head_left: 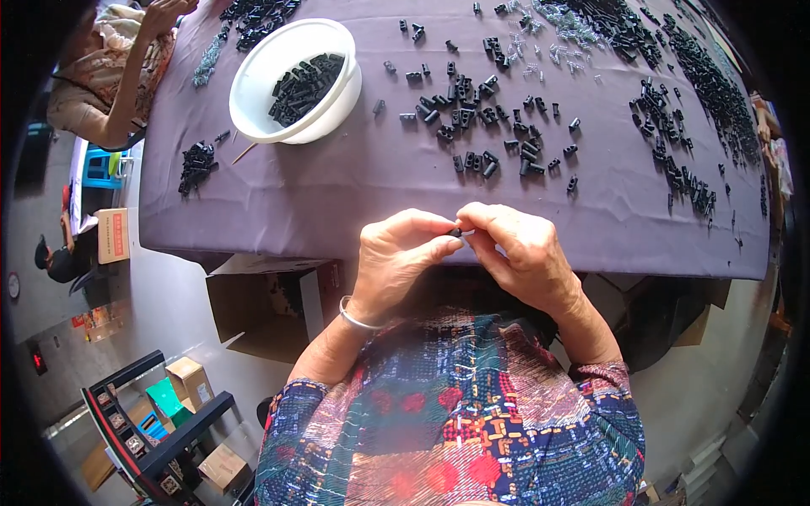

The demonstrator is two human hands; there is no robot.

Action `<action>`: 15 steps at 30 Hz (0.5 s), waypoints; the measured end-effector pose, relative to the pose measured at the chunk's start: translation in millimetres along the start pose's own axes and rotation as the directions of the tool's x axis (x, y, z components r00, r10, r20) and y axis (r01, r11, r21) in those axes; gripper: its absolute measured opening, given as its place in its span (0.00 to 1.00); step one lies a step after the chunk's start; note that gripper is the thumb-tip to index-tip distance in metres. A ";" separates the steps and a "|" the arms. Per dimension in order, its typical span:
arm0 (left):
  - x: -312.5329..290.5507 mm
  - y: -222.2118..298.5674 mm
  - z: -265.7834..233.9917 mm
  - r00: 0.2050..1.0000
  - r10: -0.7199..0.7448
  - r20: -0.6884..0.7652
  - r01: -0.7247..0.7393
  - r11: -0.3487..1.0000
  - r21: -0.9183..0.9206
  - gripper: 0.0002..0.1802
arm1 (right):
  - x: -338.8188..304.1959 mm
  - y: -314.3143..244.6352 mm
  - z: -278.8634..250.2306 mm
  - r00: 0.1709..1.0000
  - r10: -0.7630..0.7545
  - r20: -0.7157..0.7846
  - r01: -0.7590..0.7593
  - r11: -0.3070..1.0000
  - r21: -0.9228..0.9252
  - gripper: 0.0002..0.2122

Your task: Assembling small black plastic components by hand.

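Observation:
Just off the table's near edge, my two hands meet around a small black plastic piece (455,232), shaped like part of a cord lock. My left hand (398,257) pinches it between thumb and fingers. The fingertips of my right hand (521,251) are closed at its right end; whether they hold a second part is hidden. Beyond the hands, loose black tubular plastic pieces (462,116) lie scattered over the cloth. A white bowl (344,94) to the left holds many black tubes (305,88).
The table has a purple-grey cloth (329,194). A small black heap (197,167) and thin stick (245,153) lie left. Clear spring-like pieces (567,29) and black piles (713,93) lie far right. Another person (110,76) sits far left. An open carton (266,304) stands below the edge.

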State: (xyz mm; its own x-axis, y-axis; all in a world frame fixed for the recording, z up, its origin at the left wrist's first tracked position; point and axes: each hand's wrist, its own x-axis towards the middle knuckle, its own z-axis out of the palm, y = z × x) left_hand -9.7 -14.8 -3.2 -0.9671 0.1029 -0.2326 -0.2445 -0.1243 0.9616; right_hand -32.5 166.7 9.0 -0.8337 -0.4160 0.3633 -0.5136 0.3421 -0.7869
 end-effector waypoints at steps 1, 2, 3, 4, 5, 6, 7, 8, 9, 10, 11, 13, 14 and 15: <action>-0.5 0.2 0.1 1.000 0.000 0.001 0.000 1.000 -0.001 0.10 | -0.6 1.0 -0.1 1.000 0.001 0.001 -0.001 1.000 -0.001 0.08; -0.9 1.2 0.0 1.000 -0.012 0.001 0.012 1.000 0.007 0.10 | -0.9 2.9 -1.0 1.000 -0.022 -0.010 0.022 1.000 0.020 0.09; -1.2 2.3 -0.5 1.000 -0.022 0.002 0.022 1.000 0.015 0.10 | -0.8 3.8 -2.3 0.999 -0.045 -0.021 0.046 0.998 0.040 0.10; 0.0 3.0 -1.5 0.999 -0.043 0.026 0.044 0.999 -0.019 0.10 | 0.3 4.5 -5.0 0.998 -0.053 -0.022 0.054 0.998 0.033 0.10; -0.1 3.9 -3.7 0.997 -0.061 0.052 0.064 0.997 -0.051 0.09 | 0.7 3.7 -7.8 0.998 -0.066 0.003 0.066 0.996 0.054 0.11; -2.6 4.4 -6.7 0.992 -0.074 0.106 0.084 0.992 -0.094 0.09 | 1.2 1.8 -10.6 0.996 -0.082 0.029 0.079 0.994 0.075 0.12; -2.4 2.9 -9.5 0.982 -0.074 0.173 0.096 0.988 -0.123 0.08 | 2.1 -0.2 -13.5 0.992 -0.100 0.076 0.090 0.988 0.124 0.12; -2.6 2.9 -10.9 0.968 -0.135 0.210 0.176 0.966 -0.191 0.08 | 2.6 -1.8 -13.0 0.989 -0.108 0.098 0.088 0.977 0.193 0.11; -1.3 4.3 -12.4 0.955 -0.173 0.240 0.219 0.959 -0.182 0.08 | 1.5 0.5 -12.1 0.989 -0.112 0.093 0.092 0.976 0.196 0.11; -2.3 5.8 -14.1 0.939 -0.217 0.269 0.268 0.948 -0.171 0.08 | 0.9 2.5 -11.6 0.984 -0.152 0.091 0.134 0.973 0.186 0.11; -1.8 4.6 -15.4 0.918 -0.245 0.311 0.316 0.926 -0.205 0.09 | 0.8 4.4 -11.6 0.977 -0.192 0.091 0.174 0.969 0.175 0.11; -1.1 1.9 -18.8 0.881 -0.276 0.385 0.380 0.896 -0.228 0.09 | -0.1 5.3 -11.1 0.976 -0.196 0.091 0.178 0.968 0.177 0.10; -1.0 1.6 -19.4 0.871 -0.275 0.407 0.387 0.894 -0.226 0.08 | -1.1 5.6 -11.1 0.975 -0.197 0.099 0.179 0.969 0.170 0.10; -0.2 2.5 -20.1 0.870 -0.273 0.410 0.387 0.894 -0.226 0.08 | -1.5 5.9 -11.6 0.974 -0.198 0.108 0.179 0.970 0.163 0.10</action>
State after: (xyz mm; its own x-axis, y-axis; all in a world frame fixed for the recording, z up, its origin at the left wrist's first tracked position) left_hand -11.6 -35.0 -3.7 -0.7462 0.5281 -0.4053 -0.6087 -0.2946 0.7367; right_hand -36.6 179.1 9.6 -0.6888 -0.5637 0.4558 -0.6145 0.1203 -0.7797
